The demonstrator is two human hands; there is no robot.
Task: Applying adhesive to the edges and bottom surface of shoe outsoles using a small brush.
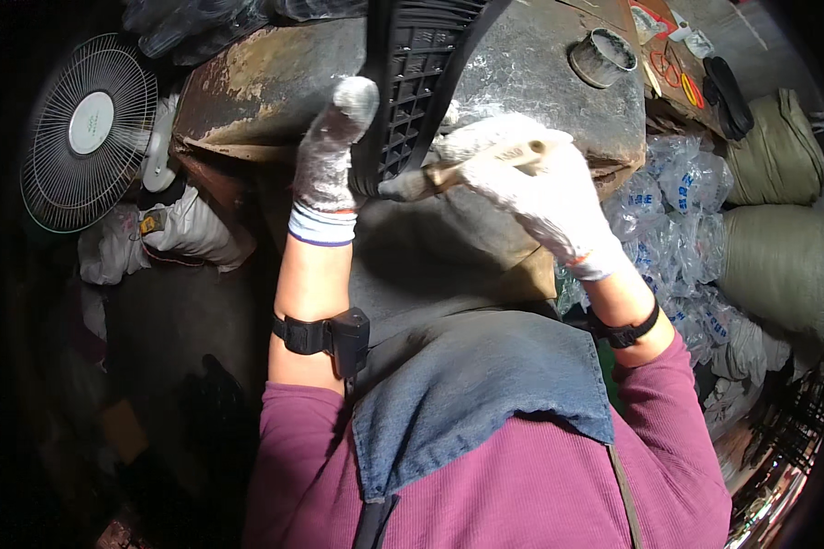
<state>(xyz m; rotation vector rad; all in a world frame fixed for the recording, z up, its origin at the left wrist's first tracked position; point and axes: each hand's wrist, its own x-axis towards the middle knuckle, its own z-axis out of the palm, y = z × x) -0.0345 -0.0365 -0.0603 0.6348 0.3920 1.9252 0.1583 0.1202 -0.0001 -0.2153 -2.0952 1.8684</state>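
Note:
A long black plastic piece with a grid of ribs (410,110) stands tilted over the worktable, its upper end running out of the picture. My left hand (331,151), in a soiled knitted glove, grips its left edge; some of the fingers are hidden behind it. In my right hand (531,178), also gloved, is a flat paintbrush (447,174) with a pale handle that has a hole at its end. The bristles point left and touch or nearly touch the lower end of the black piece; which of the two I cannot tell.
A worn, stained worktable (531,64) carries an open round tin (602,58). Scissors with orange handles (691,90) lie on a board at the far right. A fan (92,123) stands at left. Clear plastic bags (673,210) and stuffed green sacks (783,265) crowd the right side.

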